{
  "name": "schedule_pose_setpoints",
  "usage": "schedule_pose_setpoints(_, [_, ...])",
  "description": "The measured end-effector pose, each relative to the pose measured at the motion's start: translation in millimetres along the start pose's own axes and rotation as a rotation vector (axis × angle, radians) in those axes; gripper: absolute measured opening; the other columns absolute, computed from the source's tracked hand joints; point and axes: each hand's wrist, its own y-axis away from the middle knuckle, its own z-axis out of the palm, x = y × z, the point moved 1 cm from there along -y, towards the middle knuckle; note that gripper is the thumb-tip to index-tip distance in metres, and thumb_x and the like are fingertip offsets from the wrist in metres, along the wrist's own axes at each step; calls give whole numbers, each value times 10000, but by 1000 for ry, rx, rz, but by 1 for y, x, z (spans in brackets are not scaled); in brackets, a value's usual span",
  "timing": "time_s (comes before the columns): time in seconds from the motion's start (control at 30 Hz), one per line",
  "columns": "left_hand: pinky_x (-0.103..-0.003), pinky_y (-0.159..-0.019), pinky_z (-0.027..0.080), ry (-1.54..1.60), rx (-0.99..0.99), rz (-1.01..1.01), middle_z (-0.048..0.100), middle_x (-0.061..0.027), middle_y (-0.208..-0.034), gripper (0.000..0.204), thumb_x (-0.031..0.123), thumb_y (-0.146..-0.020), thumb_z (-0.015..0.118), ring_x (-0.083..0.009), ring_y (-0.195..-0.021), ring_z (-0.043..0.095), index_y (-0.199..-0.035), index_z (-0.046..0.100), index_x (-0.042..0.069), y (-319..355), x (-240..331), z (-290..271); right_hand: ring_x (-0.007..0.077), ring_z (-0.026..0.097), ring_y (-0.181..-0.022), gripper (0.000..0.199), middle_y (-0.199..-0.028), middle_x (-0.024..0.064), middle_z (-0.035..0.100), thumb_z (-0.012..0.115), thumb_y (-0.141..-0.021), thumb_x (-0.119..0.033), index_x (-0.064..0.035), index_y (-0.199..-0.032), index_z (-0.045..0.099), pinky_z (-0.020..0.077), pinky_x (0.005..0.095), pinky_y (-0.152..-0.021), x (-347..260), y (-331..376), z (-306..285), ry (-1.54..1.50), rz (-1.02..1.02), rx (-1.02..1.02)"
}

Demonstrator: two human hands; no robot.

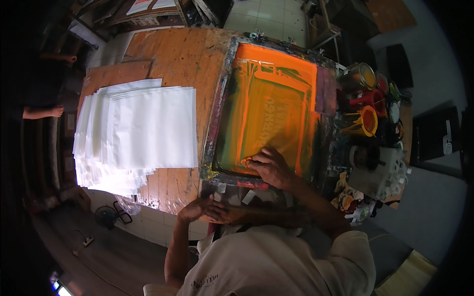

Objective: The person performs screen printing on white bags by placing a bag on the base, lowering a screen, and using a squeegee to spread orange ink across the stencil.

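A screen-printing frame (211, 135) lies on the wooden table in front of me, its mesh smeared with orange ink (276, 74) that is thickest along the far and right sides. Pale lettering shows through the mesh's middle. Over the frame's near part, my right hand (269, 167) is closed round a small crumpled orange-stained wad (247, 162), pressed to the mesh; its exact kind is unclear. My left hand (210, 209) rests on the table's near edge, just below the frame's near left corner, fingers stretched out and holding nothing.
Left of the frame, white sheets (153, 128) lie in overlapping stacks on the table (173, 54). Open ink cans (368, 121) and a whitish container (380, 170) crowd the right side. Metal clamps (256, 35) line the frame's far edge. Another person's hand (57, 111) shows at far left.
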Motion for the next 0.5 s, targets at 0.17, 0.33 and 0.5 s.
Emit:
schedule_pose_setpoints(0.17, [-444,-917,587,-13,50,-9,701,-279,-1178,829,634,-1052,371,-386,-1057,722,-1324,530,-133,0,2,2,242,606,-901,262,-911,31,690,695,-793,-31,-126,-1018,789,487,410,-854,105,-52,-15,231,83,28])
schedule_pose_setpoints(0.33, [-426,-883,591,-54,114,21,706,-273,-1167,809,616,-1066,351,-366,-1019,731,-1296,560,-131,-1,-3,5,247,607,-919,243,-959,31,699,722,-781,-20,-118,-997,773,482,398,-819,174,-87,-34,302,193,149])
schedule_pose_setpoints(0.5, [-429,-891,588,-11,90,-9,702,-270,-1189,810,610,-1071,333,-364,-1041,725,-1299,564,-132,-4,-6,1,233,587,-918,282,-966,4,681,704,-754,-55,-137,-1017,764,476,397,-844,60,-11,-31,99,8,-117])
